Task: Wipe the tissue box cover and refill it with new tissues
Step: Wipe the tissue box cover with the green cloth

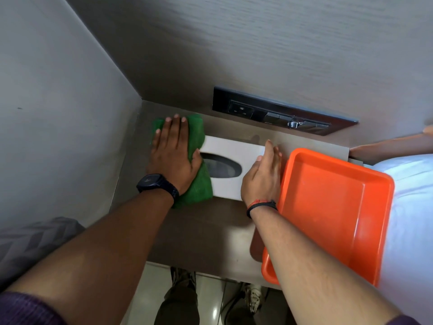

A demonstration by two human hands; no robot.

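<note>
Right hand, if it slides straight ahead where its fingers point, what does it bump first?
Probably the black socket panel on the back wall. The right hand, flat beside the tissue box cover, aims across bare table towards it; height is hard to judge.

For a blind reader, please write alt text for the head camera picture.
A person's left hand presses a green cloth against the left end of a white tissue box cover on a table, while the right hand touches its right end. An orange tray lies beside it.
</note>
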